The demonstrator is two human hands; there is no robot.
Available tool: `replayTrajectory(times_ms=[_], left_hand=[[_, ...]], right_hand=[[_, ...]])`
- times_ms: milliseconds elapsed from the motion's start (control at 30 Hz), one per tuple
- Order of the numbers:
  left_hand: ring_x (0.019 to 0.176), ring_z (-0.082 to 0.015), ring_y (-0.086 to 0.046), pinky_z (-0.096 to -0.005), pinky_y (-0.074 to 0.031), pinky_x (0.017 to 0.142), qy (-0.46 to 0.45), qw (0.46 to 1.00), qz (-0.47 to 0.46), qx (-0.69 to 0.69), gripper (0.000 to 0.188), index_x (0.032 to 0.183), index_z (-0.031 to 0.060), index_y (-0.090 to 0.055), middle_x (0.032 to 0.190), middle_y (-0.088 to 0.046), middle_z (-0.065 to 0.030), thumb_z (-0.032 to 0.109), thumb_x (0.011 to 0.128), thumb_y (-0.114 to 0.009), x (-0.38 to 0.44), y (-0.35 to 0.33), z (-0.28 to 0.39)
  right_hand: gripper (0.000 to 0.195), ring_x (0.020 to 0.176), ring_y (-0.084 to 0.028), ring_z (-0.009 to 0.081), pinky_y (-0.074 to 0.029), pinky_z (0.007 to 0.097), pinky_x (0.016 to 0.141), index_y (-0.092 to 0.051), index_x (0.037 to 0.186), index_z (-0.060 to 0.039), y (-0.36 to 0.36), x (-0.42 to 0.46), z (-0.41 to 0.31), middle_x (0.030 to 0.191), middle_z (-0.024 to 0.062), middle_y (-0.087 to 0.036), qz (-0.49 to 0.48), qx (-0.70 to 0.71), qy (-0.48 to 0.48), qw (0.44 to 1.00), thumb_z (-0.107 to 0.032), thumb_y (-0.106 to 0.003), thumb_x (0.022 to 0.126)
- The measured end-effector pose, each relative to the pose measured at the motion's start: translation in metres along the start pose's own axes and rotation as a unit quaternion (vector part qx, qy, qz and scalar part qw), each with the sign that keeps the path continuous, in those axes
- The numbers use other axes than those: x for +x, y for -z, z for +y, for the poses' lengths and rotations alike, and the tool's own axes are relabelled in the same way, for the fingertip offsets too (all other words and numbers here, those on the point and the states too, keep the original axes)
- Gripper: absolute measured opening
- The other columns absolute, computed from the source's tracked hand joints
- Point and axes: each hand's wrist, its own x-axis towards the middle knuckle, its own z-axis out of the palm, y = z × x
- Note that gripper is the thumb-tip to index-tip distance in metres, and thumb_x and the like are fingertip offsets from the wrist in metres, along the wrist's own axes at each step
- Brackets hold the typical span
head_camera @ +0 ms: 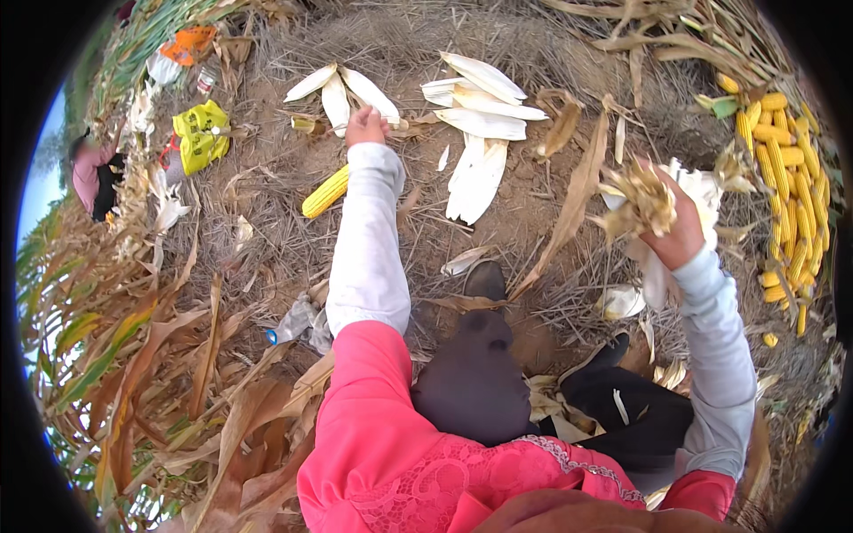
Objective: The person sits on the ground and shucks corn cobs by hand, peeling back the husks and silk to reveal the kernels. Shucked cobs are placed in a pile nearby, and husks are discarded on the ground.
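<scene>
My left hand [366, 125] reaches forward over a spread of pale corn husk leaves [333, 96]. Its fingers are curled at the edge of one leaf; whether they grip it cannot be made out. Just below, partly behind my sleeve, lies a bare yellow corn cob [325, 193]. On the right, my right hand [676, 226] is closed around a bunch of dry, stripped corn husks [640, 200], brown at the tips. A layered stack of white husk leaves [483, 126] rests on the soil between my hands.
A pile of husked cobs [790, 193] lies at far right. A yellow plastic bag [201, 136] and orange bag [188, 45] sit at upper left. Dry corn stalks [200, 400] crowd the lower left. Another person [93, 173] is at the far left. A crumpled plastic bottle [300, 320] lies beside my left arm.
</scene>
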Motion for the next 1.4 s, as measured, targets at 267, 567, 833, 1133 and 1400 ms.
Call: replayTrajectory(times_ms=[267, 567, 833, 1133, 1400], left_hand=[[0.100, -0.0321, -0.060, -0.0395, -0.048, 0.088, -0.034, 0.954, 0.000, 0.299, 0.049, 0.125, -0.0041, -0.050, 0.118, -0.058, -0.0202, 0.022, 0.086, -0.064, 0.092, -0.007, 0.029], [0.121, -0.0289, -0.046, -0.0464, -0.039, 0.098, 0.009, 0.694, 0.039, 0.719, 0.043, 0.125, 0.0075, -0.054, 0.140, -0.041, -0.0094, 0.022, 0.085, -0.062, 0.150, 0.038, 0.045], [0.121, -0.0274, -0.044, -0.0470, -0.037, 0.098, 0.019, 0.655, -0.035, 0.754, 0.049, 0.136, 0.0225, -0.044, 0.138, -0.041, -0.0065, 0.031, 0.088, -0.051, 0.186, 0.009, 0.027], [0.123, -0.0332, -0.048, -0.0353, -0.040, 0.101, -0.116, 0.756, -0.064, 0.641, 0.059, 0.143, 0.0131, -0.033, 0.128, -0.053, -0.0214, 0.027, 0.090, -0.054, 0.251, 0.025, -0.043], [0.096, -0.0346, -0.064, -0.0373, -0.049, 0.087, -0.117, 0.880, 0.076, 0.453, 0.031, 0.110, 0.0052, -0.066, 0.102, -0.066, -0.0201, 0.018, 0.082, -0.063, 0.267, 0.098, -0.036]], right_hand=[[0.071, 0.108, -0.058, 0.0198, -0.043, 0.0295, 0.097, -0.045, 0.131, 0.0003, -0.057, 0.097, 0.008, 0.117, 0.0111, -0.061, 0.036, 0.084, -0.057, 0.994, -0.003, -0.075, 0.067], [0.053, 0.096, -0.063, 0.0204, -0.047, 0.0296, 0.090, -0.055, 0.117, 0.0005, -0.082, 0.123, 0.018, 0.105, 0.0105, -0.066, 0.054, 0.013, -0.083, 0.995, -0.004, -0.073, 0.067], [0.040, 0.090, -0.066, 0.0259, -0.050, 0.0336, 0.084, -0.062, 0.105, -0.0002, -0.073, 0.101, 0.033, 0.098, 0.0132, -0.068, 0.081, -0.049, -0.114, 0.989, -0.008, -0.073, 0.068], [0.041, 0.095, -0.063, 0.0256, -0.048, 0.0350, 0.088, -0.062, 0.108, 0.0008, -0.074, 0.058, 0.035, 0.104, 0.0133, -0.066, 0.043, -0.045, -0.125, 0.990, -0.005, -0.071, 0.069], [0.042, 0.102, -0.060, 0.0192, -0.047, 0.0318, 0.089, -0.059, 0.115, 0.0020, -0.084, 0.059, 0.033, 0.110, 0.0100, -0.065, 0.060, 0.058, -0.121, 0.989, 0.003, -0.064, 0.073]])
